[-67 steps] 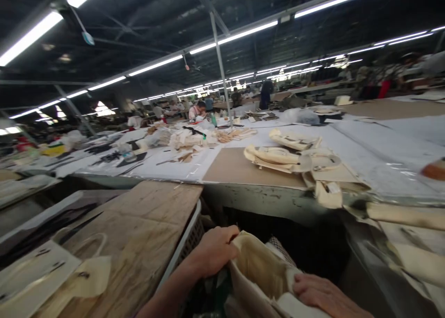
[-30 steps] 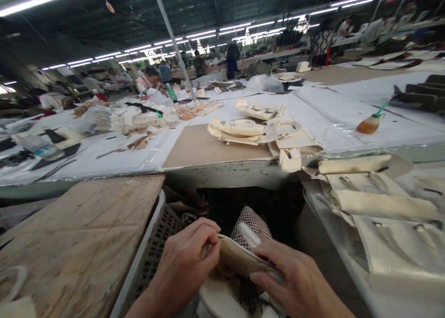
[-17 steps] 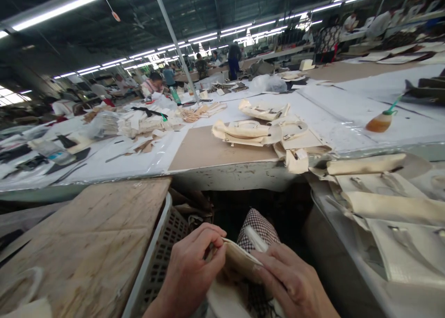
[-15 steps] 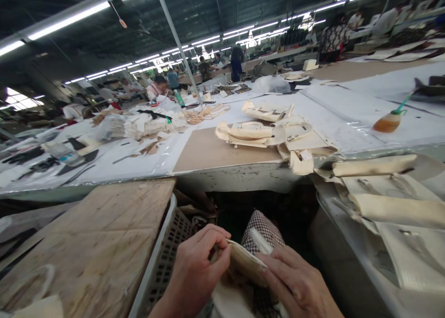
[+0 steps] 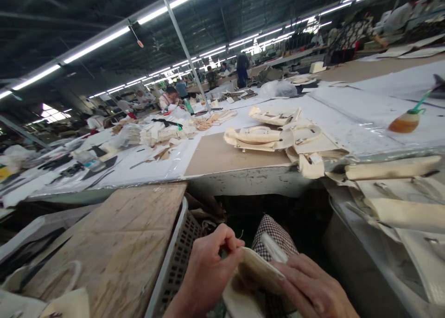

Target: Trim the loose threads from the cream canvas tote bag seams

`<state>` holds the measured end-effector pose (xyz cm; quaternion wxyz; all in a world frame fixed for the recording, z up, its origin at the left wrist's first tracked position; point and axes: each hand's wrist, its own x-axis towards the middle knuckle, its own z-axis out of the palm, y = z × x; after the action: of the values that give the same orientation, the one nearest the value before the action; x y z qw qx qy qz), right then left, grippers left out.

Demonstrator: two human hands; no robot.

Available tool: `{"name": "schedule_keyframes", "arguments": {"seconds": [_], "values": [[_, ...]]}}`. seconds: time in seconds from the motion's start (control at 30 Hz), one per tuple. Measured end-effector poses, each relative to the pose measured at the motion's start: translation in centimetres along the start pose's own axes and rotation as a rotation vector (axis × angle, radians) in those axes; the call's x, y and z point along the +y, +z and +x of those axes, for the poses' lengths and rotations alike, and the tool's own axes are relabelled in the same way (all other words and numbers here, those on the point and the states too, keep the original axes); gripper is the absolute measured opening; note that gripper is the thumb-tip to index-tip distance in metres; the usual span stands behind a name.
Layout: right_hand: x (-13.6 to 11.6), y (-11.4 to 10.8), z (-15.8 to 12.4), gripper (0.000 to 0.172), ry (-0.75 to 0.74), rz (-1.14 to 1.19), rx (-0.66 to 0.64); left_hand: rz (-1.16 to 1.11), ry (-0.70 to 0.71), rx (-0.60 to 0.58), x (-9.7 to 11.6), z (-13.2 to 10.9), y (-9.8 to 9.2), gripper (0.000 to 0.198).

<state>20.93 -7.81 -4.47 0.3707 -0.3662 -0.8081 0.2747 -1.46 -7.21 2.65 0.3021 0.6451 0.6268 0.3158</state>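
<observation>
The left hand has lifted off the bag's edge, pinched narrow on a thread – a loose end being drawn out, it seems – while the right hand stays gripping the bag, near, right of the crate.

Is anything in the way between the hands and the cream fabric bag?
Nothing visible does. The left hand pinches the upper edge of the cream bag, and the right hand lies on its side. The checked cloth sits behind it.
</observation>
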Motion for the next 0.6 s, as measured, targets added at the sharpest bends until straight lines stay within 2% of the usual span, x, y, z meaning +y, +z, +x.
{"name": "schedule_keyframes", "arguments": {"seconds": [0.17,0.3,0.37,0.43,0.5,0.6], "values": [[-1.0,-0.8,0.9,0.031,0.035,0.029,-0.171,-0.145,-0.116,-0.080,0.8,0.2,-0.5,0.017],[-2.2,-1.0,3.3,0.025,0.013,0.006,-0.285,-0.058,-0.062,-0.102,1.2,-0.1,-0.3,0.011],[-2.4,-0.7,4.2,0.036,-0.008,-0.032,-0.331,0.005,-0.021,-0.096,1.5,-0.5,-0.1,0.010],[-2.3,-0.2,4.6,0.046,-0.018,-0.052,-0.335,0.041,-0.001,-0.092,1.8,-1.0,0.1,0.009],[-2.0,0.3,4.3,0.047,-0.022,-0.026,-0.306,0.040,-0.015,-0.082,1.8,-1.6,0.2,0.009],[-1.7,0.9,3.5,0.046,-0.011,0.030,-0.282,0.090,-0.069,-0.034,1.3,-2.9,0.4,0.026]]}}
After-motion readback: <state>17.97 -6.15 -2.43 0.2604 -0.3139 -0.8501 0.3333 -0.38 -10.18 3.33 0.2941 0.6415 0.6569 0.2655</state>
